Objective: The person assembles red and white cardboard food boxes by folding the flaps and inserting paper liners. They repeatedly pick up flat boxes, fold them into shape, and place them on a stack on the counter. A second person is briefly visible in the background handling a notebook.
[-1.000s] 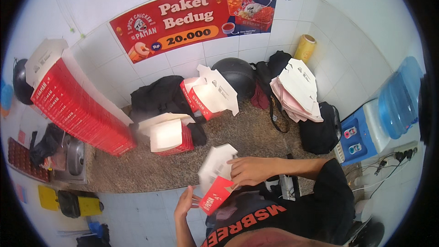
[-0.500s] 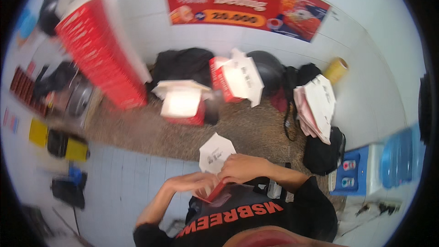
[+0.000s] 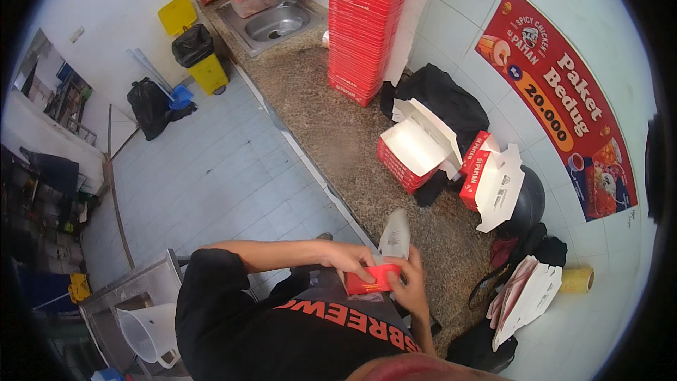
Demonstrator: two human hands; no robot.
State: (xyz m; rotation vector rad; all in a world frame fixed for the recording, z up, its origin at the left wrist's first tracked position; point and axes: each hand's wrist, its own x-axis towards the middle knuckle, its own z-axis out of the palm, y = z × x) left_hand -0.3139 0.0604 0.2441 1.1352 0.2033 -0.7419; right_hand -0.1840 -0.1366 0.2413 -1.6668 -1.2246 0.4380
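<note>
A red and white paper food box (image 3: pixel 372 281), partly folded, is held in front of my torso at the counter's edge. My left hand (image 3: pixel 347 257) is closed on its left side, with the fingers at the top of a red panel. My right hand (image 3: pixel 411 283) grips the opposite side, its thumb against the red panel. The pale lid flap (image 3: pixel 395 233) stands up behind the hands. On the counter ahead sit an assembled box (image 3: pixel 411 148) with its white lid raised and another red box (image 3: pixel 486 176) with its flaps spread.
A tall stack of red boxes (image 3: pixel 367 28) stands near the wall, beyond it a sink (image 3: pixel 275 27). Flat cartons (image 3: pixel 529 296) lie at the right beside a yellow roll (image 3: pixel 578 280). A yellow bin (image 3: pixel 208 76) and a white bucket (image 3: pixel 151 331) are at the left.
The view has swung to the left, so the counter things appear farther right. Both hands have shifted on the box, and a broad red panel now shows between them.
</note>
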